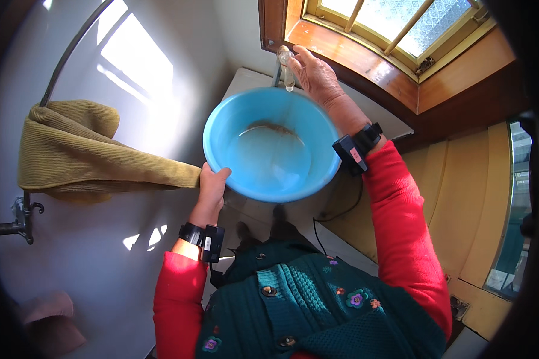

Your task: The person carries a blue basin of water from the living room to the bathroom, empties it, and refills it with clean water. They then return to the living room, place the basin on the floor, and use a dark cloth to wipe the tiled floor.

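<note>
My right hand (314,78) is closed on a pale tap (287,72) above a light blue plastic basin (221,140). A faint streak below the spout looks like running water, with a little liquid in the basin's bottom. My left hand (212,182) grips the basin's near-left rim. An olive ribbed cloth (81,149) hangs on the metal rail at the left; its narrow end reaches behind my left fingers, and I cannot tell whether they hold it too.
A wooden window frame (356,45) juts above a pale ledge (241,79). A yellow wooden door or panel (461,197) stands at right, a metal bracket (24,221) on the left wall, pink items (48,311) at lower left. A dark cable (341,209) hangs beside the basin.
</note>
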The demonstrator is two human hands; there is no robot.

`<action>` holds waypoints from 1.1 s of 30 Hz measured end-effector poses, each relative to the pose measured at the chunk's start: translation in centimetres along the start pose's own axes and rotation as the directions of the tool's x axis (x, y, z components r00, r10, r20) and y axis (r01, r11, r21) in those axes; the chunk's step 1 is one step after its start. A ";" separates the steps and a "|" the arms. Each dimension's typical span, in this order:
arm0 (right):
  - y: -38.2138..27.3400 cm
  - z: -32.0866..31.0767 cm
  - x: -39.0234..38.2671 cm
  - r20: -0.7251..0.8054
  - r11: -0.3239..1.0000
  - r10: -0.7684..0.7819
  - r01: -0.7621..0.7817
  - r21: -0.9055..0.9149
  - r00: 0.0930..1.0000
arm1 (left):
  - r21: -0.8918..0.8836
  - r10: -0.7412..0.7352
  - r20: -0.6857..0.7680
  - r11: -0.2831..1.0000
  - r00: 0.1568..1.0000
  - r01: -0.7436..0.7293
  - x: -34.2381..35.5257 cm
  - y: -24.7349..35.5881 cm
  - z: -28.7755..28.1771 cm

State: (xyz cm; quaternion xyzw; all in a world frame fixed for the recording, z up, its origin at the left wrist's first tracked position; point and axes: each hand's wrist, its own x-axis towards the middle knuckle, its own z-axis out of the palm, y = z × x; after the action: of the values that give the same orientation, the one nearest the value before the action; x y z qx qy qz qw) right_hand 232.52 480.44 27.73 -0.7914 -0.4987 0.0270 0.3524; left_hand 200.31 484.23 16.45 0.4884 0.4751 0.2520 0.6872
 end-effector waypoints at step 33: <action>1.2 -2.5 3.1 0.343 0.868 -0.398 0.470 -0.159 0.851 | 0.018 -0.068 -0.026 0.998 0.997 0.068 -0.7 1.4 0.6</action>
State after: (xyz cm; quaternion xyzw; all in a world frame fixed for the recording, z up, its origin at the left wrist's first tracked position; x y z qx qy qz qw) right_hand 235.96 481.36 29.89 -0.6801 -0.7125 0.0059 0.1724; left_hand 200.70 483.91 18.03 0.4753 0.5026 0.2301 0.6845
